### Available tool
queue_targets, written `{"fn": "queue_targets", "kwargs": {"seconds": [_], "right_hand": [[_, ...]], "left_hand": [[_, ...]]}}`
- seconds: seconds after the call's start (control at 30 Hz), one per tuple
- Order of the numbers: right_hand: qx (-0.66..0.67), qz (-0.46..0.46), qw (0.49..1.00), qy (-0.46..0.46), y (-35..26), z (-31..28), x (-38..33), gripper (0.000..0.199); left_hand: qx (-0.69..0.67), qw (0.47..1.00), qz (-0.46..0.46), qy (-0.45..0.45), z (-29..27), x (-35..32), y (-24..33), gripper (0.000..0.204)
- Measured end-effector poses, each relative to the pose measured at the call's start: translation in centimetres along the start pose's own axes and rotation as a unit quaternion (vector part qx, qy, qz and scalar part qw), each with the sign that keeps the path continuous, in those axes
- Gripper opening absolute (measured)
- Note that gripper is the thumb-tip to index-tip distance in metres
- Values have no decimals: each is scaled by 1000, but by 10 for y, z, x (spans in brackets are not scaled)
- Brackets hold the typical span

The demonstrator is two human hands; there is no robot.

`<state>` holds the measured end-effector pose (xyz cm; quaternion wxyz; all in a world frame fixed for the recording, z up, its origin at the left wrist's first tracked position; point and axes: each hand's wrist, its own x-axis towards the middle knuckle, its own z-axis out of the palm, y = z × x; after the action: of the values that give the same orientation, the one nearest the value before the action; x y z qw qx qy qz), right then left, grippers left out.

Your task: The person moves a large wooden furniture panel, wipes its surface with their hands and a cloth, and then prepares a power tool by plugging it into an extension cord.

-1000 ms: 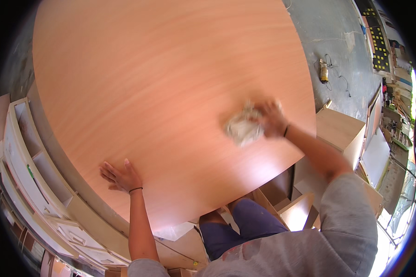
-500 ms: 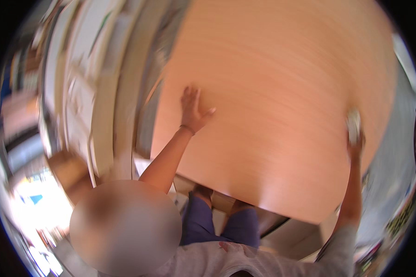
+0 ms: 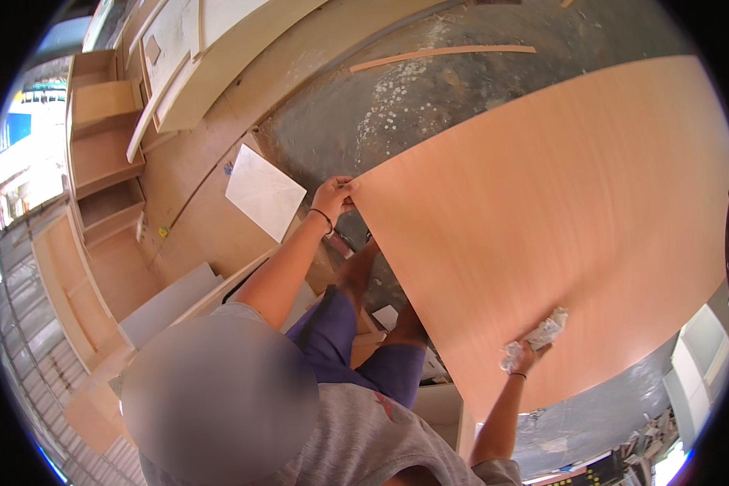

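Your R hand [image 3: 529, 356] is clamped on the rag [image 3: 549, 326], which sits on top of the panel [image 3: 559, 211], nearer the panel's R side; one bunch sticks out past your fingers, another pokes out L of the palm. Your L hand [image 3: 334, 196] is at the panel's near L corner, fingers & thumb together on the edge; can't tell how firm, underside's hidden. The two hands are well apart.

Rag's whitish, crumpled, a bit shiny; can't tell the material. Panel's big, flat, orange-tan w/ fine wood grain; its edges look curved thru the lens. Can't see what holds it up.

Beyond the panel is grey floor [image 3: 316, 134] w/ white spatter & a thin wood strip [image 3: 443, 55]. To your L: a white sheet [image 3: 266, 193] near your forearm, a brown shelf unit [image 3: 109, 154], long pale cabinet parts [image 3: 219, 49]. Far R, a white box-like unit [image 3: 701, 356].
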<state>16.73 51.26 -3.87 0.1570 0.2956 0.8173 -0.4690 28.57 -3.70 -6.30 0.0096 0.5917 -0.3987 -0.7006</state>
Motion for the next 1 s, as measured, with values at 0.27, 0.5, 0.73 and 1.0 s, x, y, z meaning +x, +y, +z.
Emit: {"fn": "queue_targets", "kwargs": {"seconds": [0.27,0.5,0.73,1.0], "right_hand": [[-355,-261,890,-113,-115,184,-56,62],[-473,-370,787,-143,-179,304,-113,57],[-486,-404,760,-153,-211,339,-118,40],[-516,-433,710,-205,-183,379,-192,51]], "left_hand": [[-139,988,-23,-61,-10,10,-20,19],[-369,917,-138,-62,7,33,-37,59],[-394,875,-228,-164,39,84,-80,70],[-494,795,-174,-307,22,95,-112,50]]}}
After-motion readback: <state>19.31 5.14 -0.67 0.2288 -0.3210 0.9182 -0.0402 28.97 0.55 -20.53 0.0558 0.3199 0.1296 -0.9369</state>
